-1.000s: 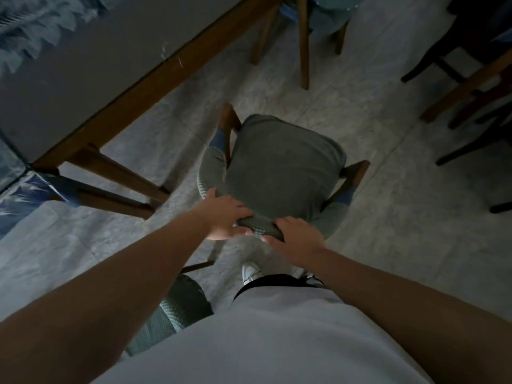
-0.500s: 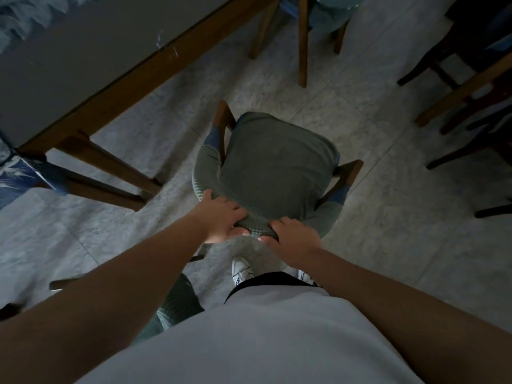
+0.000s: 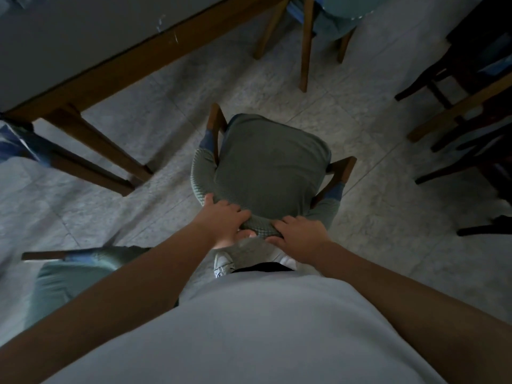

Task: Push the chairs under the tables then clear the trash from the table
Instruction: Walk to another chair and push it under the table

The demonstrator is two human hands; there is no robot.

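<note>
Head view, dim light, some motion blur at the left edge.

Far left: a blue patterned cloth at the frame edge, below the near corner of a wooden table with a grey top and brown apron; the table runs from upper left toward top centre, and two of its legs splay down to the tiled floor. No trash can be made out on the part of the tabletop that shows.

Lower left: a second chair with green cover, blurred, partly hidden by the left forearm.

Centre: the green-covered chair stands on open floor, well apart from the table edge, not under it. Seat cushion faces up; wooden armrests show at either side with blue fabric beneath the cover.

Left hand: fingers curled over the top of the chair's backrest, gripping the ribbed cover. Right hand: likewise clamped on the backrest top, just beside the left, a short gap of fabric between them. A white shoe shows below the hands, above the person's pale shirt.

Top centre-right: another chair with wooden legs and light blue cover, at the table's far end.

Right edge: dark wooden furniture legs; pieces not distinguishable.
</note>
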